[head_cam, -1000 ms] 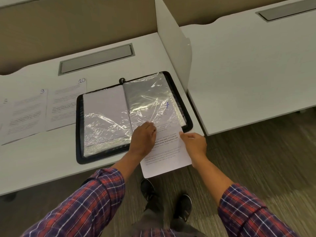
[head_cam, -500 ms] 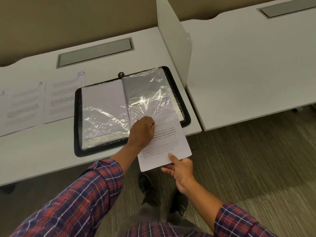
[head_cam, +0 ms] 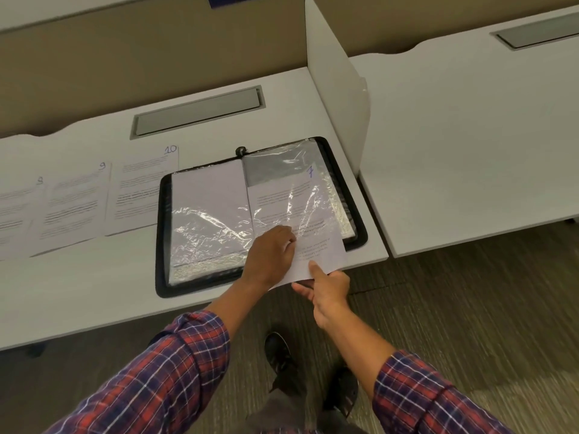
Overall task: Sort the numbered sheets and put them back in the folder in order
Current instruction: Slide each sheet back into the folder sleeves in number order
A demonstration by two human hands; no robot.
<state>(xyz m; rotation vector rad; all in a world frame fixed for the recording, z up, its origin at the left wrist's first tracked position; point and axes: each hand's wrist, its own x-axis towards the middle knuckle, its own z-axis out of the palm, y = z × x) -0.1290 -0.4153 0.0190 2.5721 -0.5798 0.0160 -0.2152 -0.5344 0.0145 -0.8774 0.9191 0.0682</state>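
Sheet 7 (head_cam: 319,252): printed page with a blue "7" in its top right corner. The upper part is inside the clear sleeve (head_cam: 275,170) on the right-hand page. The lower part sticks out past the folder's near rim and over the bench edge.
Right grip (head_cam: 329,289): grasping the sheet's near edge, thumb on top and fingers underneath.
Left grip (head_cam: 272,255): fingers curled down at the sleeve's mouth, lying over the sheet. Cannot tell if I have the plastic pinched.
Folder (head_cam: 163,239): black, zip-edged, lying open and flat near the right end of the bench (head_cam: 94,292). The left-hand page is a crinkled sleeve over blank white.
Sheet 10 (head_cam: 141,189): flat on the bench, its right edge tucked under the folder's left rim.
Sheet 9 (head_cam: 75,208): just left of sheet 10.
Third sheet (head_cam: 15,214): further left, numeral too blurred to read.
Divider panel (head_cam: 335,89): white and upright, just right of the folder.
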